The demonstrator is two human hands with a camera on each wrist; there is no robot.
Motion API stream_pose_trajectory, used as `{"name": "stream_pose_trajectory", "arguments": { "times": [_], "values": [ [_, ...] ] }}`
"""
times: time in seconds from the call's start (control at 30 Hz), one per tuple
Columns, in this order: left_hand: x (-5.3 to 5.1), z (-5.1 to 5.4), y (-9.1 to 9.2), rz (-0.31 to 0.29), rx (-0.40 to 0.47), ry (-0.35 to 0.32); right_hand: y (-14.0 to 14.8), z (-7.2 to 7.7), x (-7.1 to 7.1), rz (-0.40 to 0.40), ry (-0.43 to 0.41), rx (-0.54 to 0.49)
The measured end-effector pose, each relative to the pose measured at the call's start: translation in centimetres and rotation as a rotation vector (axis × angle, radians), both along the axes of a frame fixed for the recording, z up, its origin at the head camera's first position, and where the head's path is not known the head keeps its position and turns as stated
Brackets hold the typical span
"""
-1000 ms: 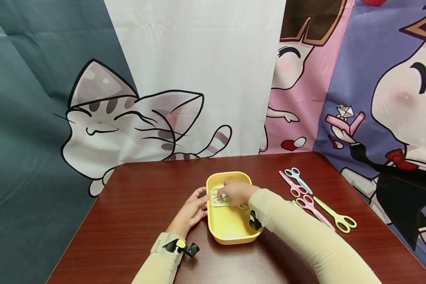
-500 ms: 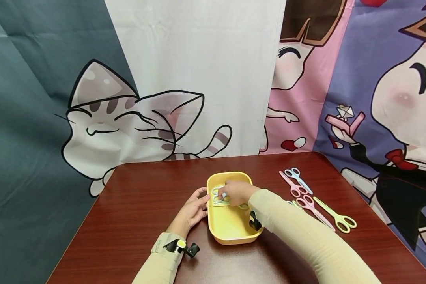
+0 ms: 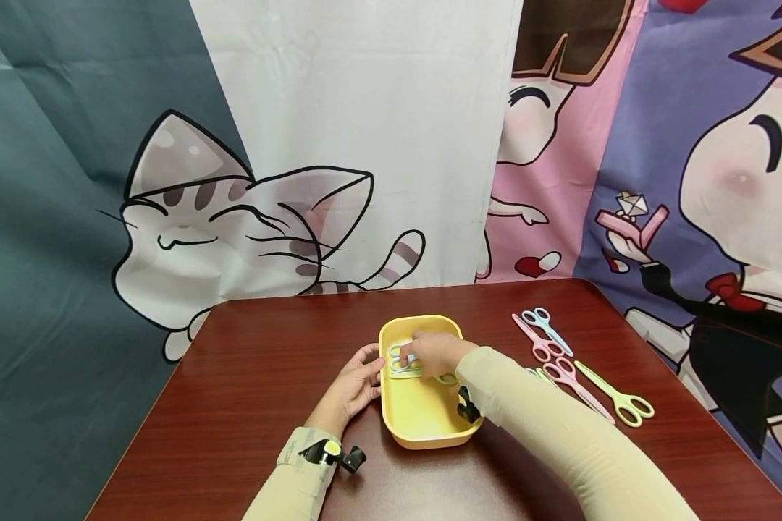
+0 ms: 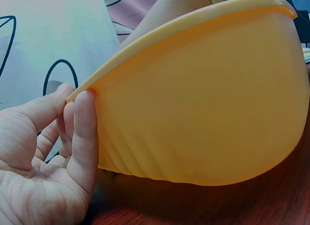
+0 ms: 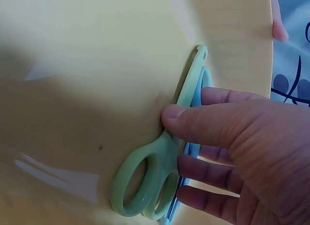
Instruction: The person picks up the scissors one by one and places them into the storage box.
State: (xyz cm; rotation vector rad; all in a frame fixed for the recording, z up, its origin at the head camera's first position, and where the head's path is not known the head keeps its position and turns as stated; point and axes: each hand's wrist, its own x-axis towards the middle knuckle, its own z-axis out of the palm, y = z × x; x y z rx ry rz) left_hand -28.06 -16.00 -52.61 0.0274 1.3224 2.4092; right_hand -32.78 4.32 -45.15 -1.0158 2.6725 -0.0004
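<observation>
Green scissors (image 5: 163,151), blue scissors (image 5: 194,150) in yellow bin (image 3: 423,414)

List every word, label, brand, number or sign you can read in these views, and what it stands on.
Readable text: none.
Left sleeve cuff: faint marks, too small to read; I cannot tell whether they are letters.
None legible on the yellow tray, the green scissors inside it or the cartoon backdrop.

Head view: forward and downward over the desk (image 3: 267,340). Wrist views: close on the yellow bin (image 3: 423,412) common to all, left facing its outside, right its interior.
</observation>
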Motion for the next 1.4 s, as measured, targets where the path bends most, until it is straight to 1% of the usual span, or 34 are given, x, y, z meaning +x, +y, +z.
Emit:
{"name": "stream_pose_trajectory", "arguments": {
  "times": [0.17,0.27,0.33,0.47,0.6,0.8,0.9,1.07,1.23,1.4],
  "values": [
    [0.0,-0.1,0.1,-0.003,0.007,0.009,0.3,0.1,-0.3,0.018,-0.036,-0.043],
    [0.0,-0.2,0.0,0.0,0.006,0.009,0.6,0.5,-0.6,0.032,-0.041,-0.083],
    [0.0,-0.2,0.0,0.008,0.004,0.005,0.7,0.7,-0.8,0.027,-0.044,-0.098],
    [0.0,-0.1,0.0,0.022,0.0,-0.004,1.0,0.7,-0.8,0.018,-0.042,-0.055],
    [0.1,-0.1,-0.1,0.014,0.001,-0.004,1.2,0.3,-0.6,0.025,-0.036,-0.027],
    [0.1,0.0,-0.1,0.007,0.009,0.006,0.9,0.4,-0.2,0.013,-0.034,-0.067],
    [0.1,0.0,-0.1,0.008,0.015,0.006,0.8,0.5,-0.1,-0.009,-0.041,-0.064],
    [0.1,-0.1,-0.1,0.002,0.008,0.008,0.8,0.3,0.0,-0.043,-0.059,-0.067],
    [0.0,-0.3,-0.1,-0.005,-0.001,0.002,0.8,0.1,0.1,-0.056,-0.072,-0.068],
    [0.1,-0.2,-0.1,0.006,-0.007,0.006,0.6,0.1,0.2,-0.056,-0.068,-0.08]
  ]
}}
